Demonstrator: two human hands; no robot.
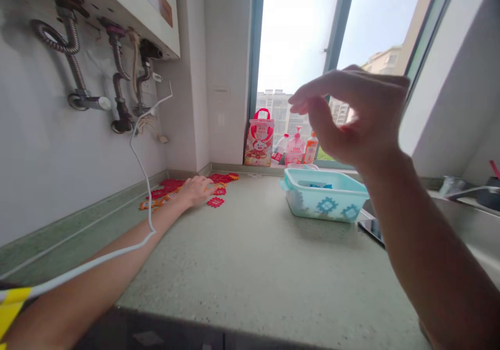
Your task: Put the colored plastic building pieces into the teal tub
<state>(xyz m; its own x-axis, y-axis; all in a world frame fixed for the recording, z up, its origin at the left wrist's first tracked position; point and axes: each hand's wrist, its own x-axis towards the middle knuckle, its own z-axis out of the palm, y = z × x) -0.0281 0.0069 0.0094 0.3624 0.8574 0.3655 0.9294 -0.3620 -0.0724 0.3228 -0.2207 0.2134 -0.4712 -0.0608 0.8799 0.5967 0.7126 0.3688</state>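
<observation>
My left hand [197, 189] reaches to the back left of the counter. It rests palm down over flat, notched red and orange plastic pieces, its fingers stretched out and partly hiding them. One red piece [215, 202] lies a little apart, just right of that hand. Raised in front of the window, my right hand [351, 113] has its thumb against the undersides of its fingers, and nothing shows between them. Below and left of its wrist stands a light-blue plastic container [324, 196] with blue notched pieces [315, 185] inside.
A white cable [142, 167] hangs across my left forearm. Beside the container lies a dark phone-like slab [373, 231], with a sink [461, 220] at the right. A red-and-white bag [259, 140] and several bottles [295, 148] stand by the window. Pipes [119, 74] run down the left wall.
</observation>
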